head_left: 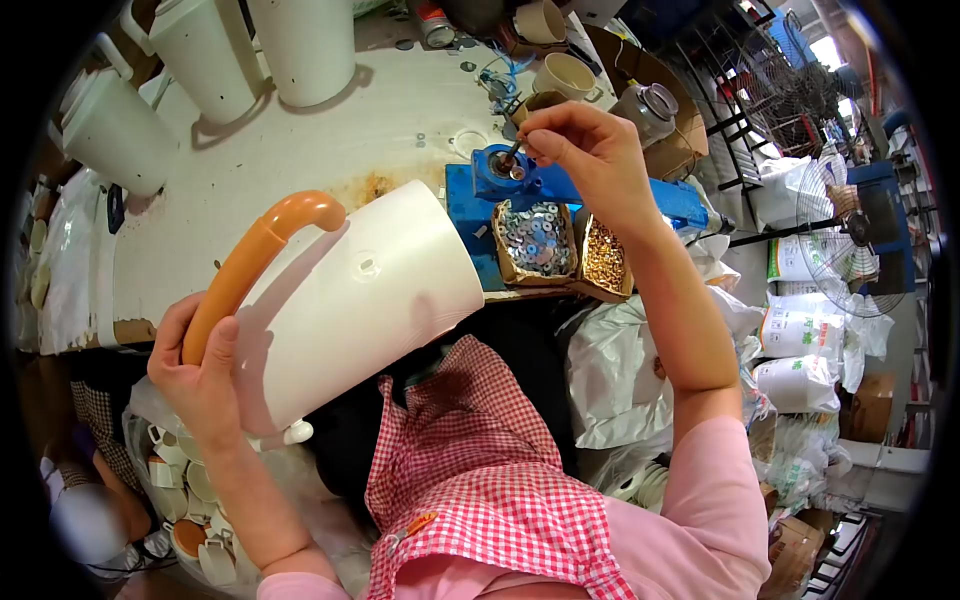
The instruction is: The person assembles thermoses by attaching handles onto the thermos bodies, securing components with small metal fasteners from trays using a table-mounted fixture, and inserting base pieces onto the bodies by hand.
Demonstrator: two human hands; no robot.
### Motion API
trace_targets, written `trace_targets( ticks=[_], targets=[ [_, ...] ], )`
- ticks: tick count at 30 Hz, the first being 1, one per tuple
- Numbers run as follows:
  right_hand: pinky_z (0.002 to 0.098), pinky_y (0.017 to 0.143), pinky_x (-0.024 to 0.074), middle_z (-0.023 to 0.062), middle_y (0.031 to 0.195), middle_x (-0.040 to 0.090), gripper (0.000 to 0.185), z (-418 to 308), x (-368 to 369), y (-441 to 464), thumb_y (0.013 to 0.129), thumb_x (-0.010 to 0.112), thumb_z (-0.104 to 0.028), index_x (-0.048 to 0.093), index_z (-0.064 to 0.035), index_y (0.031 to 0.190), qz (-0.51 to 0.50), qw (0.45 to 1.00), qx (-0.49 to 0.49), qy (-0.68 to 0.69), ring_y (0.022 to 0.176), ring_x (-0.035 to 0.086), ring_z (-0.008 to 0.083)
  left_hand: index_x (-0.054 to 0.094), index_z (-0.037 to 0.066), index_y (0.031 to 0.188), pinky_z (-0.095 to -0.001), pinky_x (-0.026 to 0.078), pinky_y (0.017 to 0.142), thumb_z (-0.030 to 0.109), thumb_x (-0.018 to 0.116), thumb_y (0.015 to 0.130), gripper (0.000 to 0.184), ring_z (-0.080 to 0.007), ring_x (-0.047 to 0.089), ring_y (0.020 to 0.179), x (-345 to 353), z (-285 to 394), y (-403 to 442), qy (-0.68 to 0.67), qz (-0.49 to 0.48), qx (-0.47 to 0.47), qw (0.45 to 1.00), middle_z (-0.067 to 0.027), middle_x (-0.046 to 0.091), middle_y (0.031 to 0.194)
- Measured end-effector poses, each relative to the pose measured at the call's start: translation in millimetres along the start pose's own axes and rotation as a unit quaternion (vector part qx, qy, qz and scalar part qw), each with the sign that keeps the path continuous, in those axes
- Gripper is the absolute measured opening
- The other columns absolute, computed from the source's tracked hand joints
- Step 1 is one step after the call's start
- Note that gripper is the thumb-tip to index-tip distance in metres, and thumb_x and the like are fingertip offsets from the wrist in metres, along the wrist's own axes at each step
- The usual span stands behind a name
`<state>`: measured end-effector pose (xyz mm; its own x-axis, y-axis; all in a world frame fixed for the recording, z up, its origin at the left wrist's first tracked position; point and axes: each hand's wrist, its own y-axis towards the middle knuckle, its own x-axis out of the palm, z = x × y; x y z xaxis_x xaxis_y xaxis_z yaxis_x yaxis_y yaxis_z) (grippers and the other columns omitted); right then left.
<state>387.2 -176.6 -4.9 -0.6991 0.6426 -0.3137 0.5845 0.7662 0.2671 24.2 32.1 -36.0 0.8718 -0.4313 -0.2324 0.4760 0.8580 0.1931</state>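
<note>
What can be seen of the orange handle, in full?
The orange handle is a thick, smooth, slightly glossy bar, plastic by its look, with a joint line near its upper end, where it bends toward the white vessel. It slants from upper right to lower left in the picture, along the vessel's side. The left grip wraps its lower part, hiding that end. Whether either end is fastened cannot be told.

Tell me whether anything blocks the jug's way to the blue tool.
Nothing visible stands between the jug and the blue tool. The left hand holds the jug's handle. The right hand, pinching a thin rod, is at the tool, so it could be in the way.
</note>
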Motion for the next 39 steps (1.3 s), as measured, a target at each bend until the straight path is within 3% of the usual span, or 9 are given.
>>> trace_targets(
  ticks=[9, 12, 19, 21, 24, 27, 31, 35, 39],
  targets=[
    [0.0237, 0.070, 0.0522, 0.0039, 0.083, 0.072, 0.014, -7.2, 0.9, 4.5, 0.090, 0.069, -0.009, 0.072, 0.0019, 0.098, -0.028, 0.994, -0.018, -0.100, 0.076, 0.066, 0.0080, 0.067, -0.003, 0.107, -0.0217, 0.046, 0.081, 0.019, 0.083, 0.084, 0.036, -0.0094, 0.058, 0.086, 2.9, -1.8, 3.8, -0.020, -0.023, -0.004, 1.000, -0.0020, 0.066, 0.097],
    [0.0236, 0.069, 0.0523, 0.0045, 0.081, 0.071, 0.014, -12.2, 5.6, 3.9, 0.089, 0.069, -0.010, 0.071, 0.0021, 0.097, -0.036, 0.991, -0.027, -0.126, 0.073, 0.067, 0.0086, 0.067, 0.001, 0.111, -0.0155, 0.025, 0.050, 0.022, 0.078, 0.089, 0.032, 0.0002, 0.040, 0.057, 9.1, 1.3, 1.6, 0.026, -0.022, 0.062, 0.997, 0.0077, 0.054, 0.073],
    [0.0242, 0.067, 0.0522, 0.0039, 0.081, 0.070, 0.015, 0.8, 9.2, -35.3, 0.089, 0.070, -0.012, 0.070, -0.0003, 0.098, 0.087, 0.992, -0.085, -0.039, 0.070, 0.066, 0.0089, 0.068, 0.000, 0.112, -0.0170, 0.025, 0.048, 0.021, 0.077, 0.090, 0.032, -0.0009, 0.038, 0.054, 12.9, 1.0, 1.8, 0.037, 0.001, 0.058, 0.998, 0.0059, 0.053, 0.071],
    [0.0255, 0.069, 0.0524, 0.0038, 0.081, 0.070, 0.015, 8.4, -0.5, -71.2, 0.088, 0.072, -0.014, 0.072, -0.0025, 0.097, 0.060, 0.995, 0.070, 0.026, 0.071, 0.065, 0.0099, 0.068, 0.000, 0.112, -0.0174, 0.025, 0.047, 0.021, 0.077, 0.090, 0.032, -0.0012, 0.038, 0.053, 11.1, 1.9, -0.2, 0.034, 0.007, 0.046, 0.998, 0.0058, 0.053, 0.070],
    [0.0319, 0.069, 0.0537, 0.0100, 0.083, 0.071, 0.020, 62.9, 5.0, -86.5, 0.085, 0.073, -0.020, 0.073, -0.0020, 0.093, 0.000, 0.975, 0.135, -0.174, 0.071, 0.067, 0.0182, 0.068, -0.001, 0.112, -0.0178, 0.025, 0.047, 0.022, 0.077, 0.090, 0.033, -0.0014, 0.038, 0.052, 11.0, 2.9, -0.3, 0.033, 0.022, 0.022, 0.999, 0.0058, 0.052, 0.067],
    [0.0327, 0.067, 0.0541, 0.0125, 0.082, 0.072, 0.014, 100.4, 12.3, -74.3, 0.087, 0.069, -0.016, 0.073, -0.0057, 0.095, -0.008, 0.931, 0.040, -0.363, 0.069, 0.070, 0.0235, 0.067, -0.002, 0.113, -0.0179, 0.025, 0.047, 0.023, 0.077, 0.090, 0.035, -0.0014, 0.039, 0.052, 13.3, 5.0, 0.6, 0.032, 0.008, 0.032, 0.999, 0.0054, 0.052, 0.067],
    [0.0371, 0.070, 0.0553, 0.0115, 0.084, 0.072, 0.016, 118.3, 13.7, -67.5, 0.083, 0.070, -0.019, 0.075, -0.0136, 0.097, -0.047, 0.910, -0.032, -0.411, 0.077, 0.070, 0.0302, 0.067, -0.003, 0.113, -0.0179, 0.025, 0.047, 0.024, 0.076, 0.091, 0.036, -0.0013, 0.038, 0.052, 13.4, 0.3, -0.9, 0.063, 0.017, 0.051, 0.997, 0.0052, 0.053, 0.067],
    [0.0368, 0.069, 0.0550, 0.0088, 0.080, 0.072, 0.014, 96.6, 1.1, -80.6, 0.081, 0.068, -0.021, 0.077, -0.0142, 0.090, 0.021, 0.944, 0.028, -0.328, 0.076, 0.070, 0.0266, 0.067, -0.003, 0.112, -0.0178, 0.025, 0.047, 0.025, 0.077, 0.090, 0.037, -0.0011, 0.038, 0.052, 15.2, 2.3, -1.8, 0.058, 0.019, 0.055, 0.997, 0.0045, 0.055, 0.071],
    [0.0403, 0.073, 0.0552, 0.0102, 0.085, 0.073, 0.018, 100.6, 3.0, -74.8, 0.083, 0.068, -0.023, 0.076, -0.0157, 0.098, -0.018, 0.931, 0.044, -0.362, 0.079, 0.069, 0.0313, 0.067, -0.002, 0.112, -0.0177, 0.025, 0.047, 0.025, 0.078, 0.090, 0.037, -0.0010, 0.038, 0.052, 18.4, 6.7, -0.7, 0.064, 0.011, 0.024, 0.998, 0.0040, 0.056, 0.074]
  ],
)
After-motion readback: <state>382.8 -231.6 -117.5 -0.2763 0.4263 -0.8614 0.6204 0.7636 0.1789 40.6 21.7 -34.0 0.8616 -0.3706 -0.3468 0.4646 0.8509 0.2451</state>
